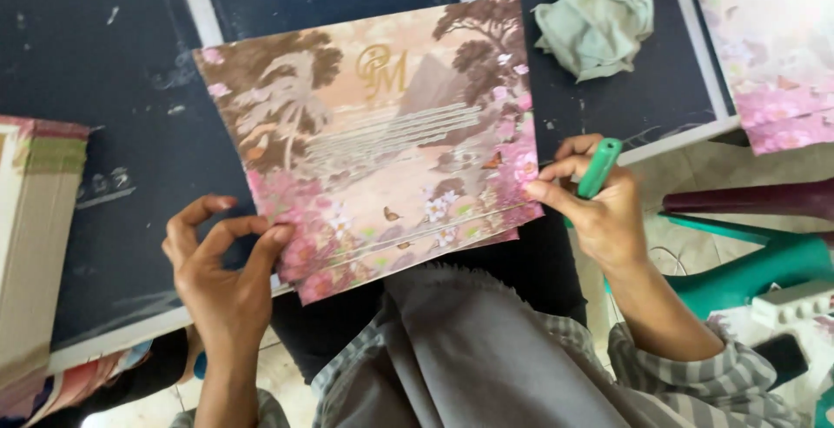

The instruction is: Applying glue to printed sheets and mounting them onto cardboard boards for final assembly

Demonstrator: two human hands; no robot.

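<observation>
Grey cloth (473, 350) over the lap fills the near edge at 6 o'clock, hiding the lower body; striped sleeves (695, 384) flank it. Left hand (221, 272) at 7 o'clock, fingers curled, pinches the lower left corner of the printed card (373, 132). Right hand (599, 206) at 4 o'clock is closed round a green tool (599, 167); its tip is hidden behind the fingers, its kind hard to tell. Forefinger presses the card's right edge.

Card lies tilted at centre on a dark board (104, 89): brown trees, pink blossoms, small butterflies, a gold emblem near the top, faint lines of text too small to make out. A second sheet's edge shows beneath it along the bottom.

Cardboard stack (35, 245) at 9 o'clock, cut off by the frame. Crumpled pale green rag (595, 15) at 1 o'clock. Pink floral sheets (773, 46) at 2 o'clock, cropped. Teal stool (764, 263) on tiled floor at 4 o'clock.
</observation>
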